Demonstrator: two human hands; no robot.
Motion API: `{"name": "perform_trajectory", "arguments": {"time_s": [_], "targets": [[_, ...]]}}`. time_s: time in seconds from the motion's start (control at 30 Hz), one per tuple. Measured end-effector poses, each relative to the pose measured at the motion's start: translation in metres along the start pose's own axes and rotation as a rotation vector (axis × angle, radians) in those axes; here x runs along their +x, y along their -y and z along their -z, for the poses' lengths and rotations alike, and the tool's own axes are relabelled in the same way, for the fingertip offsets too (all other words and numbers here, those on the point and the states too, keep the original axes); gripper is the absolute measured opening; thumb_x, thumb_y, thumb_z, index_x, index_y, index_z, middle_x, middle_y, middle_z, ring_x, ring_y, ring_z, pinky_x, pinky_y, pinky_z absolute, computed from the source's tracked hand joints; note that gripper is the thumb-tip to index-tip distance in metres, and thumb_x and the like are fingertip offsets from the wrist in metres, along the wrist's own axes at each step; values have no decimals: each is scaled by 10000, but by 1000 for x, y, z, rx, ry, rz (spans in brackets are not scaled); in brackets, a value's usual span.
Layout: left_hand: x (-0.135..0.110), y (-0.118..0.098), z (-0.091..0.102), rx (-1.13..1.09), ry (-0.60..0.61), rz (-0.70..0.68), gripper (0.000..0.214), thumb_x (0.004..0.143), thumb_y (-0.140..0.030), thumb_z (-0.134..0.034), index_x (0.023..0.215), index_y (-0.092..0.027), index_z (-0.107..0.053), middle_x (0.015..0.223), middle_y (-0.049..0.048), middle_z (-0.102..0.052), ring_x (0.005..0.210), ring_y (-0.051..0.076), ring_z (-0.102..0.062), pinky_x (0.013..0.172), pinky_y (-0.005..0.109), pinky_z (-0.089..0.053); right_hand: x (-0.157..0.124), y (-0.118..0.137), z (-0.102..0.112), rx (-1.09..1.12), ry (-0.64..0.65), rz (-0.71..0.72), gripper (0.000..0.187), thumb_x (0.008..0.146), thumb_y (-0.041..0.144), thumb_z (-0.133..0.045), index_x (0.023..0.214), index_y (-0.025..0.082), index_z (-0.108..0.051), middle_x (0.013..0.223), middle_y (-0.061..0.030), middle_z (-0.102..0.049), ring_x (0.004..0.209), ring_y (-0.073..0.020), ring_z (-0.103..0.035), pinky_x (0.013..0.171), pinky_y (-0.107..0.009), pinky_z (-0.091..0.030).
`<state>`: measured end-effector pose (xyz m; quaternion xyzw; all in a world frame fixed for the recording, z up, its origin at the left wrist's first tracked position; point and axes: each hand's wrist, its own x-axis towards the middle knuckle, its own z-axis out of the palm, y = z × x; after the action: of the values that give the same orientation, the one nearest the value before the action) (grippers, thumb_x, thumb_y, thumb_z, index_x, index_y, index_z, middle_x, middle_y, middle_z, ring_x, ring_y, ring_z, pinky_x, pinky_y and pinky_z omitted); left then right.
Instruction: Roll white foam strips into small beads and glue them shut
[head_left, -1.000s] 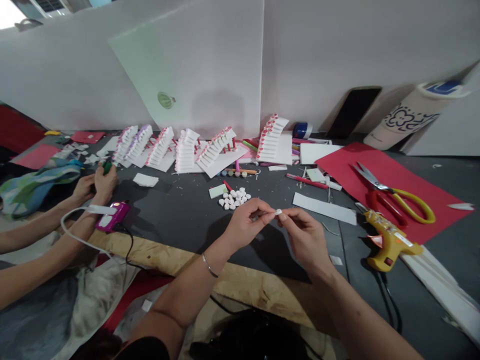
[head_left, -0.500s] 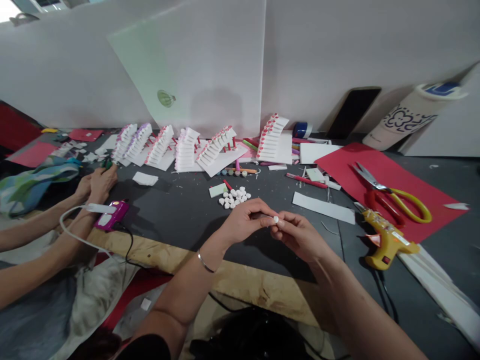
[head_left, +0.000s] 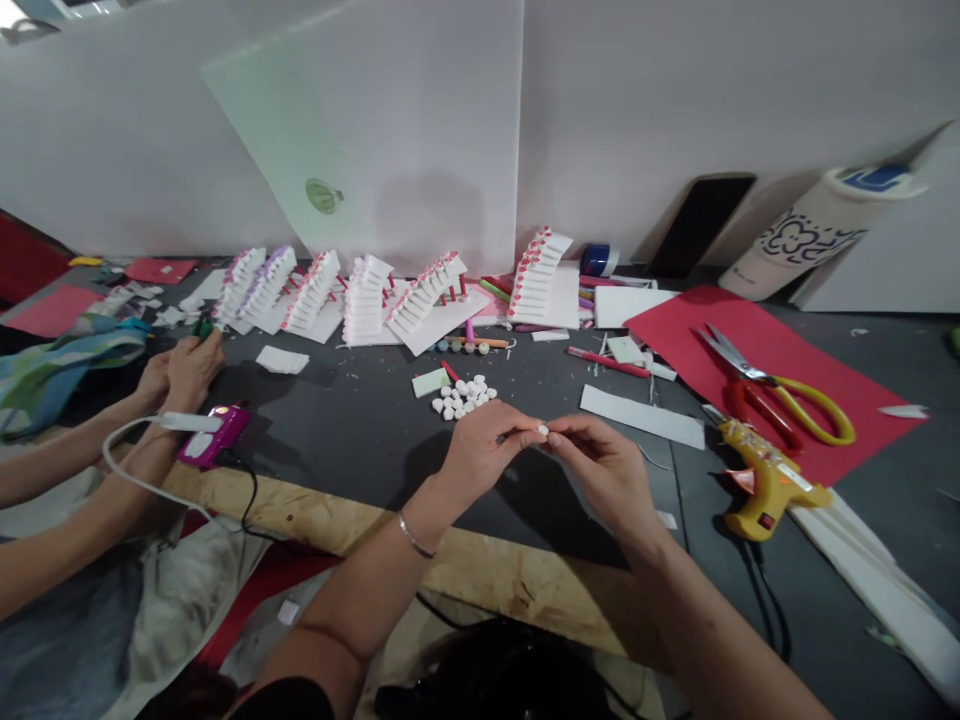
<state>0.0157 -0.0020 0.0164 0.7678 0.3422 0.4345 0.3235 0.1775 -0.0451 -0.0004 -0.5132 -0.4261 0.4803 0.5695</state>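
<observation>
A small white piece [head_left: 542, 430] sits pinched between our two hands, held in the air above the near middle of the dark worktop [head_left: 352, 430]. Our left hand [head_left: 484, 452] has its grip closed on the piece from the left, thumb and fingertips together on it. Our right hand [head_left: 606, 468] meets it from the right, its grip likewise clamped on the same piece, so the fingertips of both hands touch. A thin bracelet [head_left: 411, 535] circles our left wrist.

Just beyond the hands, a heap of white pieces [head_left: 463, 396] lies on the worktop, with a white strip [head_left: 642, 416] to its right. Farther right, a yellow glue gun [head_left: 765, 478] rests at the near edge of a red sheet [head_left: 675, 335], on which yellow-handled scissors [head_left: 784, 392] lie. Along the far side, a row of paper stair models [head_left: 360, 296] stands before a leaning white board [head_left: 390, 120]. At the far left, a co-worker's hands [head_left: 184, 365] work close together, with a pink tool [head_left: 208, 440] just on their near side.
</observation>
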Motion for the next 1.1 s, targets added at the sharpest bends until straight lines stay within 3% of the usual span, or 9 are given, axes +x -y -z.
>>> {"name": "perform_trajectory", "arguments": {"time_s": [0.1, 0.23, 0.37, 0.53, 0.8, 0.97, 1.1], "targets": [[0, -1, 0, 45, 32, -33, 196, 919, -368, -607, 876, -214, -721, 782, 29, -725, 700, 135, -603, 716, 273, -462, 1, 0, 1, 13, -1, -23, 256, 676, 446, -813, 781, 237, -710, 754, -19, -707, 686, -155, -626, 647, -282, -521], [1, -6, 1, 59, 103, 32, 221, 947, -360, -553, 940, -205, -711, 793, 40, -699, 744, 150, -597, 747, 286, -469, 3, 0, 3, 53, -12, -43, 250, 675, 426, -816, 771, 234, -687, 726, -1, -672, 656, -135, -586, 628, -262, -487], [2, -11, 2, -101, 95, 159, 166, 924, -317, -572, 941, -184, -669, 865, 46, -676, 779, 140, -612, 733, 267, -495, 4, -1, 4, 89, 6, -54, 233, 699, 414, -803, 764, 229, -678, 703, 10, -646, 644, -122, -555, 623, -248, -459], [4, -14, 6, -257, 129, 258, 127, 865, -291, -624, 833, -168, -617, 812, 22, -641, 735, 121, -603, 715, 248, -502, 4, -2, 5, 155, 77, -116, 256, 692, 427, -809, 751, 219, -672, 663, 15, -623, 614, -120, -541, 599, -250, -442], [7, -7, 4, -483, 191, 387, 198, 809, -350, -697, 885, -169, -669, 835, 38, -689, 762, 139, -636, 734, 265, -507, 5, 1, 6, 327, 230, -215, 279, 655, 408, -852, 740, 219, -664, 603, 28, -612, 562, -104, -536, 552, -234, -428], [4, -6, -3, -448, 72, 388, 158, 803, -321, -693, 795, -166, -663, 750, 14, -668, 677, 113, -594, 664, 237, -479, 8, 1, 4, 294, 119, -149, 334, 645, 423, -853, 722, 224, -596, 616, 48, -612, 543, -94, -552, 542, -224, -448], [1, -5, -9, -358, -36, 366, 144, 826, -312, -657, 817, -169, -659, 776, 20, -676, 688, 117, -599, 654, 236, -487, 5, 2, 0, 91, -11, 5, 282, 690, 441, -816, 749, 219, -652, 667, 16, -672, 597, -123, -620, 611, -259, -514]]}}
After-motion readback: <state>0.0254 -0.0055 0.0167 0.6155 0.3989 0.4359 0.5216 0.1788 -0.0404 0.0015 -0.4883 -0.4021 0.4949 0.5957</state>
